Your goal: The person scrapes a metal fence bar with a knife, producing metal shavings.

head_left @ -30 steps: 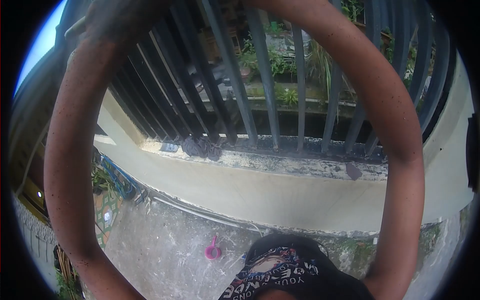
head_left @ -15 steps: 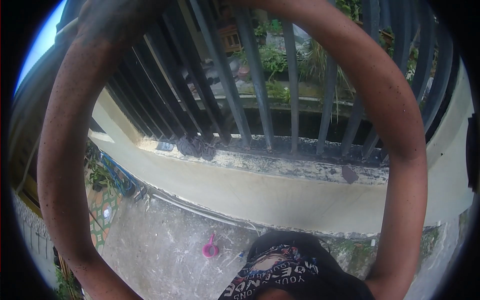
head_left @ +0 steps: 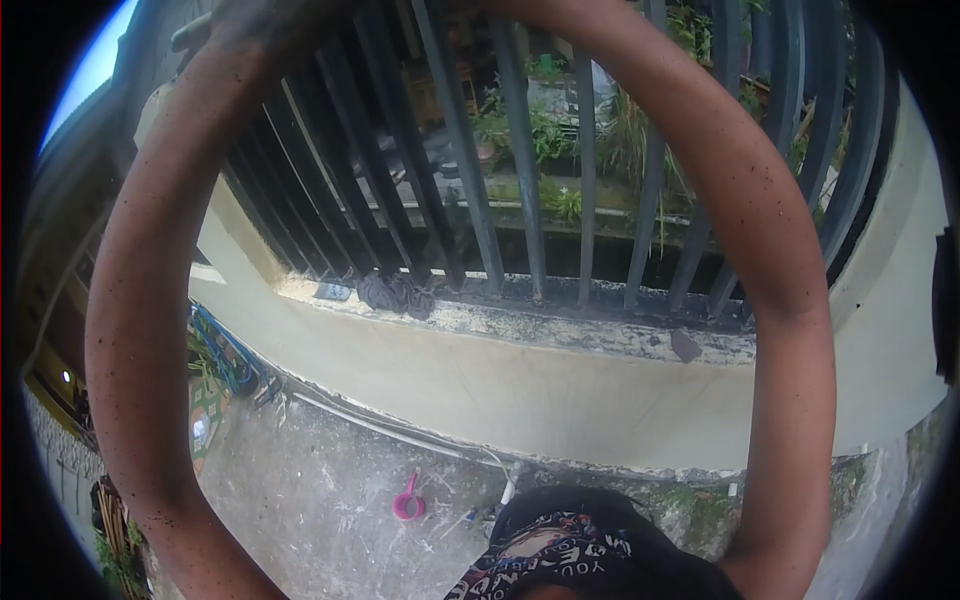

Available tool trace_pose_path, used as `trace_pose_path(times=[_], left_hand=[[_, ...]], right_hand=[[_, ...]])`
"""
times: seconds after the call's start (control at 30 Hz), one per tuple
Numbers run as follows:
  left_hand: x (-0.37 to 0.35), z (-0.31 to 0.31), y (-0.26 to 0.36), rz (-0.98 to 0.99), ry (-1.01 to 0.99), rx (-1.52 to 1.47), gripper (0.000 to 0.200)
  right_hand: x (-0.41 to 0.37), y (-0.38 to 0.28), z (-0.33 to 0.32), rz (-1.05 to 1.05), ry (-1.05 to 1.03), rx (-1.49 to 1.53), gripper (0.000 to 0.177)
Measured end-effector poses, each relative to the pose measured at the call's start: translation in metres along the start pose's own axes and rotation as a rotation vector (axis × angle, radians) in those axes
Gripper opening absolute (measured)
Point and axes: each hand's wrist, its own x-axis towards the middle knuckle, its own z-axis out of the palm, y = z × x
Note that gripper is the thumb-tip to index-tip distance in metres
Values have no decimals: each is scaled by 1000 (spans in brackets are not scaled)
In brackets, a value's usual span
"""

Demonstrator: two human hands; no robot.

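Both my arms are raised in front of a row of dark metal fence bars (head_left: 525, 160). At the upper left my left hand (head_left: 265, 25) shows in part, dark and blurred at the frame edge, close to the tops of the bars. One fingertip pokes out to its left; its other fingers are hidden, so its grip and anything in it cannot be made out. My right forearm (head_left: 690, 110) leaves the picture at the top, with the right hand beyond the edge. Dark specks dot both arms.
A crumpled grey cloth (head_left: 395, 295) and a flat brown piece (head_left: 686, 346) lie on the worn wall ledge (head_left: 560, 325). Below, a pink dipper (head_left: 408, 505) rests on the concrete floor (head_left: 300, 480). Blue hoses (head_left: 225, 350) lie at the left. Plants (head_left: 540, 130) stand behind the bars.
My left hand and forearm have shifted a little to the right, and a fingertip now shows. The right arm sits slightly further left. The view has turned slightly.
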Motion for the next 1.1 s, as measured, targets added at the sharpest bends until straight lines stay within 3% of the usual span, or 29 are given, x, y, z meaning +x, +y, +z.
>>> trace_pose_path(times=[0.07,0.1,0.17,0.23,0.3,0.4,0.47,0.57,0.7,0.77,0.9,1.03,1.1], left_hand=[[-15,-4,9,-13,-68,4,40],[-12,-1,8,-18,-216,-17,40],[11,110,-28,94,8,-122,38],[-7,22,-5,58,0,-153,36],[3,30,-12,45,76,-143,34],[5,20,-9,93,37,-99,34],[-3,12,-2,24,-74,-124,35],[2,13,-5,54,-94,-48,37],[26,27,-26,135,182,-65,39],[22,29,-25,124,186,-71,38],[0,38,-10,90,84,-178,38],[4,71,-15,115,287,-244,41],[17,83,-23,72,349,-312,40]], right_hand=[[-8,-7,-4,-27,-44,16,8],[-12,-11,-6,-38,-79,40,9],[-16,-18,-6,-22,-136,41,10],[-7,-7,-4,-38,-98,-49,10],[-1,3,-3,-61,-106,-49,10],[-2,0,-9,-71,-112,-65,10],[-5,-3,-4,-79,-115,-108,9],[-5,2,-1,-89,-118,-80,7],[18,23,0,-103,-39,-145,6],[17,24,3,-107,-18,-134,6],[0,13,-4,-127,-117,-63,8],[10,18,-14,-142,-283,-76,9],[22,24,-16,-134,-215,-59,9]])
